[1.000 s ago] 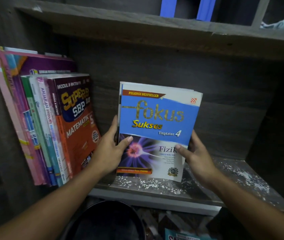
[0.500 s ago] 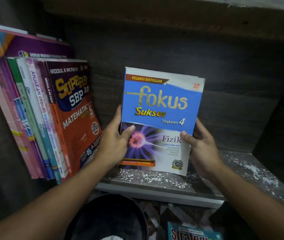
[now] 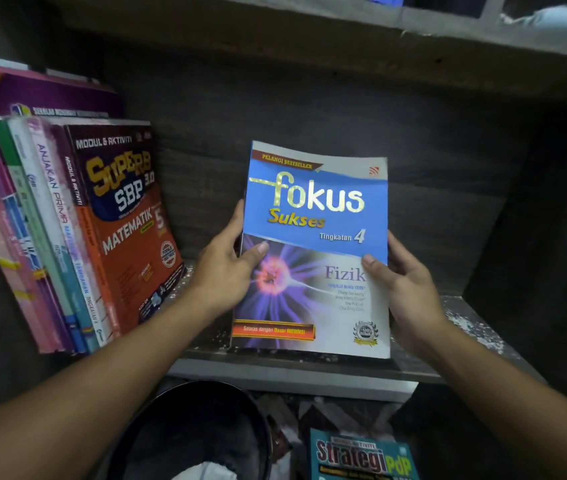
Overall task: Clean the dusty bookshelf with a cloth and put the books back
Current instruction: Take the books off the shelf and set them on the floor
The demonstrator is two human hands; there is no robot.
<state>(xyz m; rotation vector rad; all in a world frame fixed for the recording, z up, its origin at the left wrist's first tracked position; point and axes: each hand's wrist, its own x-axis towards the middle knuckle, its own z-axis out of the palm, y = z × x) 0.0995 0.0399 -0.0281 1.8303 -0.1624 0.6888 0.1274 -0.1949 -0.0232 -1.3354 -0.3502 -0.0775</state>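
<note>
A blue and white "Fokus Sukses Fizik" book (image 3: 316, 216) stands upright in the middle of the dark wooden shelf (image 3: 476, 327), cover facing me. My left hand (image 3: 223, 268) grips its left edge, thumb on the cover. On the opposite edge, my right hand (image 3: 406, 289) holds it the same way. White dust speckles the shelf board around the book. A pale cloth (image 3: 559, 19) lies on the shelf above at the far right.
Several books (image 3: 67, 230) lean against the left wall of the shelf, the orange "Superb SBP Matematik" (image 3: 129, 216) outermost. Below the shelf stands a dark round bin (image 3: 199, 431). A teal "Strategi PdP" book (image 3: 361, 459) lies on the floor beside it.
The view has shifted and drawn closer. The Fokus book has straightened a little in both hands; the grips are unchanged.
</note>
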